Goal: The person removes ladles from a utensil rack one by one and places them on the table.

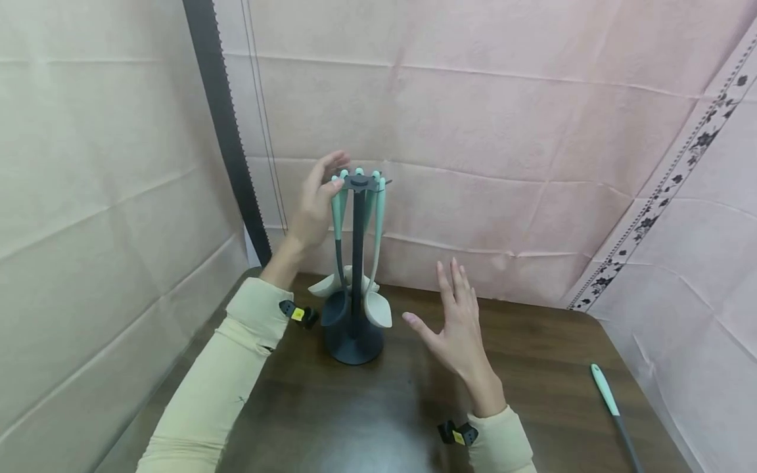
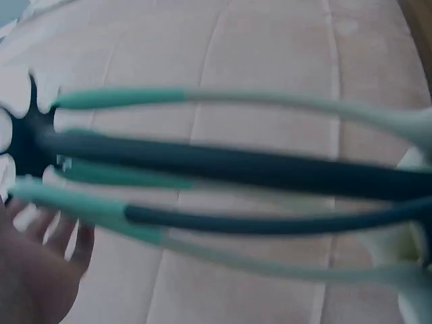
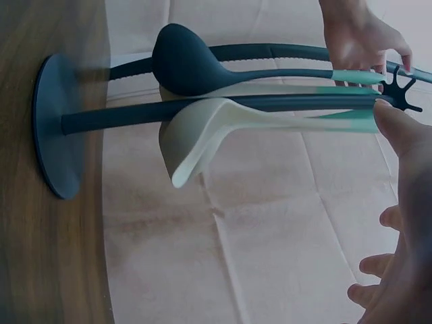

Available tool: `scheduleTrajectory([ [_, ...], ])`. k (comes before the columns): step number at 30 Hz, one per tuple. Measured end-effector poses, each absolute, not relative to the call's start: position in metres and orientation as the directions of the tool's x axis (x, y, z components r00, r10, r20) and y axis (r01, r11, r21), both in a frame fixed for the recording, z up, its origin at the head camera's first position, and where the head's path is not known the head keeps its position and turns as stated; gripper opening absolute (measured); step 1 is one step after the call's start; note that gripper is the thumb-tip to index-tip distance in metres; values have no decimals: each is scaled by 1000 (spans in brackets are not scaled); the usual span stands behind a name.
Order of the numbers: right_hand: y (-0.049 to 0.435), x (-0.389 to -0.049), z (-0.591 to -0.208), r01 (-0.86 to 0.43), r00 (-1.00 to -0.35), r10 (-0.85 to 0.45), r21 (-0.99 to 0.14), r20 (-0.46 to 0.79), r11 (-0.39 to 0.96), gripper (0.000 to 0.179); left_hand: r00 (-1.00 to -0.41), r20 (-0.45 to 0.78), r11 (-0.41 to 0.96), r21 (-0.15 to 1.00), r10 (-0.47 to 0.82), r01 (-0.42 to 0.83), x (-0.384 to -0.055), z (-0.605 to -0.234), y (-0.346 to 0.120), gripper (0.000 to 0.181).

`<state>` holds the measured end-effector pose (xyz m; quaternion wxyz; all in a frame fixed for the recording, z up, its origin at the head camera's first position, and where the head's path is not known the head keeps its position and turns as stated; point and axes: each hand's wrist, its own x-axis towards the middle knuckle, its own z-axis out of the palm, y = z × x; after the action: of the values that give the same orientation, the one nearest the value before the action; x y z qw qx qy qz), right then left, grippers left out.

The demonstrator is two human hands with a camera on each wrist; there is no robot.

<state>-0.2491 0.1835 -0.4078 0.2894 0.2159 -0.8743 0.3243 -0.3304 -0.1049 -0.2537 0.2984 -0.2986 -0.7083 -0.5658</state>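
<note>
A dark utensil stand with a round base and star-shaped top rises from the table. Hanging from it by teal handles are a dark ladle, a white utensil with a deep, pointed head, and other pale utensils partly hidden behind the post. At the left of the stand's top is my left hand, fingers extended behind the handles and thumb by a handle's upper end. Whether it bears on that handle is unclear. To the right of the stand, my right hand is raised with fingers spread, holding nothing.
On the right side of the brown table lies another utensil with a teal handle and dark shaft, its far end out of frame. Pale cloth hangs behind the table and along both sides.
</note>
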Motion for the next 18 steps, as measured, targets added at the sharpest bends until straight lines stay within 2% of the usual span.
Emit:
scheduleTrajectory([
  [4,177,-249,-410,-587,-724,-217,-419,654,693,104,-652,756,327,629,-50,705,-315,-259,-92,77],
  [8,171,-249,-411,-604,-716,-248,-401,652,689,103,-675,731,441,642,-102,628,-302,-260,-82,91],
  [12,169,-249,-412,-610,-710,-254,-394,656,688,102,-697,709,458,659,-112,596,-298,-260,-76,90],
  [18,171,-250,-413,-607,-710,-247,-396,659,689,102,-693,711,449,661,-120,601,-300,-260,-72,85],
])
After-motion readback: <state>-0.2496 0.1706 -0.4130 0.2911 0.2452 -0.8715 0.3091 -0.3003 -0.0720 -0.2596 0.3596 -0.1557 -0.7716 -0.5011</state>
